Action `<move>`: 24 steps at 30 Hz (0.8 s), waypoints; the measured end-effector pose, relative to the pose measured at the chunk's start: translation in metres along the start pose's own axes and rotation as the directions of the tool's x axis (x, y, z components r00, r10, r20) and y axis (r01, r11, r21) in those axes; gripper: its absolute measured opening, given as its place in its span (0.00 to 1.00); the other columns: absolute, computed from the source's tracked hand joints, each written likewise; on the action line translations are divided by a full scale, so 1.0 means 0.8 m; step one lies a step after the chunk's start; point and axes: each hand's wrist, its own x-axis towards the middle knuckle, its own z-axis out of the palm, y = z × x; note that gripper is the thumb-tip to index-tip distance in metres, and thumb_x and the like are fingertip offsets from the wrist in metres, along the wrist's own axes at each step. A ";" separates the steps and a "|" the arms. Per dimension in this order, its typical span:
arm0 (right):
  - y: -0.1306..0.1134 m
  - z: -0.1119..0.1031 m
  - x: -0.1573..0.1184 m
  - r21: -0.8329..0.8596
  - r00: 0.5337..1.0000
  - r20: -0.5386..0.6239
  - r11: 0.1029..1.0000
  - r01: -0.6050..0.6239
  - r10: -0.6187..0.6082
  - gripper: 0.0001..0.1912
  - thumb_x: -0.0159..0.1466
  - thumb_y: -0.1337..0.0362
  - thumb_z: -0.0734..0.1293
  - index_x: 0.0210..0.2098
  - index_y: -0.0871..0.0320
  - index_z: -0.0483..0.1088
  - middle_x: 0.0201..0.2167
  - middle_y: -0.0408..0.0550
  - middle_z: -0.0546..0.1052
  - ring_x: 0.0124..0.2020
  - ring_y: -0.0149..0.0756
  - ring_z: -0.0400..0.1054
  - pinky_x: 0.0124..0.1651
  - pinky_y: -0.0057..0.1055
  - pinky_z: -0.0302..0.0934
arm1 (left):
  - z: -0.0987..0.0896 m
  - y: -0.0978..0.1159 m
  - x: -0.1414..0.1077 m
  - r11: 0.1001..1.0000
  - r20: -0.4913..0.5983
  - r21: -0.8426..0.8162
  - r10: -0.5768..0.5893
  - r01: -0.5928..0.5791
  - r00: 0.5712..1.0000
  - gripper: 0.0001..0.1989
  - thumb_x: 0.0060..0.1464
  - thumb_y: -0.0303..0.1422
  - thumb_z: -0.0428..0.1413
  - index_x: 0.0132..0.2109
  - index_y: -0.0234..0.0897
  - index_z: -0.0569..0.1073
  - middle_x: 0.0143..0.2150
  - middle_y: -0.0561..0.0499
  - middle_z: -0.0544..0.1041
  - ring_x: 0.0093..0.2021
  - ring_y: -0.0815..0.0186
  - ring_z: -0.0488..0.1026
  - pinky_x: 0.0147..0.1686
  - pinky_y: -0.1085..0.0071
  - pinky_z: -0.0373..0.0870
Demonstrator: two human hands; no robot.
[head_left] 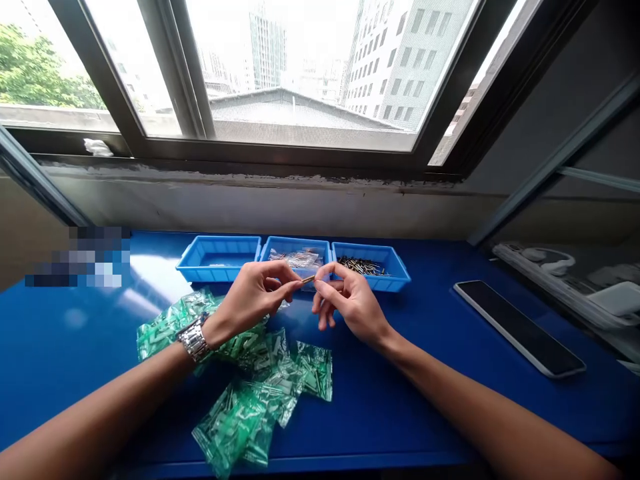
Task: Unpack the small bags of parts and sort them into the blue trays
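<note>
A thin brass-coloured rod (308, 279) is held level between my two hands, in front of the blue bins. The thumb and index finger of my left hand (257, 290) pinch its left end. At the other end, my right hand (355, 303) grips it the same way, its other fingers curled loosely below. Below and around my left wrist lie several green-tinted clear packets (235, 420) with small parts inside. Similar dark and brass-coloured pieces (363, 265) fill part of the right-hand bin (393, 285).
The middle bin (270, 244) holds clear bags of small parts; the left bin (215, 274) stands beside it. A phone (520, 327) lies at the right on the blue table (400, 413). Behind are a low wall and a window. A pixelated patch hides something at left.
</note>
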 end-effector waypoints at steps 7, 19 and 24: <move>-0.008 -0.004 -0.005 -0.156 0.991 -0.121 0.987 0.042 -0.061 0.15 0.69 0.52 0.73 0.37 0.59 0.75 0.17 0.38 0.73 0.13 0.25 0.63 0.17 0.21 0.57 | -0.002 0.010 -0.002 0.999 -0.007 -0.027 0.023 -0.023 1.000 0.14 0.63 0.41 0.65 0.37 0.32 0.80 0.27 0.51 0.77 0.19 0.75 0.67 0.16 0.81 0.64; -0.007 -0.009 -0.002 -0.162 0.970 -0.192 0.980 0.117 -0.148 0.12 0.68 0.57 0.74 0.45 0.57 0.84 0.23 0.44 0.80 0.13 0.28 0.68 0.15 0.24 0.58 | 0.005 0.007 -0.006 0.997 -0.028 0.025 0.080 -0.079 0.996 0.07 0.65 0.35 0.62 0.40 0.35 0.76 0.24 0.53 0.77 0.18 0.72 0.71 0.16 0.78 0.70; -0.008 -0.005 -0.007 -0.268 0.937 -0.215 0.939 0.214 -0.275 0.11 0.69 0.64 0.73 0.49 0.53 0.84 0.45 0.52 0.86 0.33 0.42 0.84 0.19 0.26 0.67 | 0.009 0.000 -0.009 0.951 -0.154 0.181 0.278 -0.250 0.948 0.06 0.66 0.31 0.62 0.49 0.37 0.78 0.45 0.45 0.85 0.43 0.60 0.86 0.36 0.71 0.86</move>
